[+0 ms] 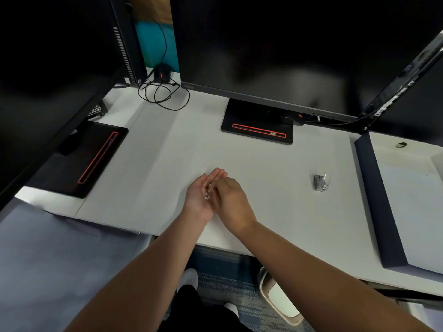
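Close in, the left hand (200,197) lies palm up, fingers nearly straight, cradling small pale pieces (207,192). The right hand (232,200) curls over them from the right, its grip hidden. Beyond, well to the right on the desk (155,164), stands a small clear holder (321,182).

worktop (167,144) looks matt and smooth, monitor stand (257,130) is matt black plastic, little box (321,182) is clear glossy plastic.

bare forearms (311,255), left hand (200,197) and right hand (233,200) bare too; black trousers (191,307), white shoes (190,277).
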The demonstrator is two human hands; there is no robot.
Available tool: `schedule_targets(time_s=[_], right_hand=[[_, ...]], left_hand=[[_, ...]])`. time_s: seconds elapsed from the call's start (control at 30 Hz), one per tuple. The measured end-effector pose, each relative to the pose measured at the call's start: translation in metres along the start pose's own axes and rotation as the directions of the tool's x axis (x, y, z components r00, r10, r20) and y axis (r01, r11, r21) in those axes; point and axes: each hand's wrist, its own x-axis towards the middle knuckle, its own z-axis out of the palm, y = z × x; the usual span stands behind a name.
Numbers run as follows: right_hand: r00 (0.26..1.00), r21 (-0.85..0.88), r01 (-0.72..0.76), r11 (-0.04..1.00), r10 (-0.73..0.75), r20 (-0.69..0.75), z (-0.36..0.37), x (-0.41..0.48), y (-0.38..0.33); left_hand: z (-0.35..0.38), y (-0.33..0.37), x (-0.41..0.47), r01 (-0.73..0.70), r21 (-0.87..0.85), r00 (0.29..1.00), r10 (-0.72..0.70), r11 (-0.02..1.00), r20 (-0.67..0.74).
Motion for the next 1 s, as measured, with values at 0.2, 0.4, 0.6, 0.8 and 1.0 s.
schedule_targets(time_s=[0.2, 0.4, 0.6, 0.8, 1.0], right_hand=[[1.0, -0.003, -0.005, 1.0, 0.005, -0.031, 0.001, -0.003, 0.007], [1.0, 0.029, 0.025, 0.999, -0.026, 0.003, -0.002, -0.006, 0.009], [0.989, 0.051, -0.118, 0.992, 0.122, -0.079, -0.026, -0.006, 0.042], [0.988, -0.128, -0.153, 0.98, 0.154, -0.002, -0.023, -0.031, 0.085], [0.998, -0.35, 0.026, 0.936, -0.003, 0.064, -0.013, -0.041, 0.074]], left_hand=[[0.003, -0.003, -0.005, 0.019, -0.032, 1.0, -0.018, 0.999, 0.011], [-0.001, -0.003, 0.0, 0.003, -0.04, 1.0, -0.003, 0.999, -0.001], [-0.003, 0.005, -0.002, -0.049, -0.149, 0.999, 0.046, 0.988, -0.023], [-0.007, 0.019, -0.003, -0.084, -0.19, 0.996, 0.078, 0.978, -0.039], [-0.004, 0.019, -0.003, -0.082, -0.201, 0.997, 0.077, 0.976, -0.032]])
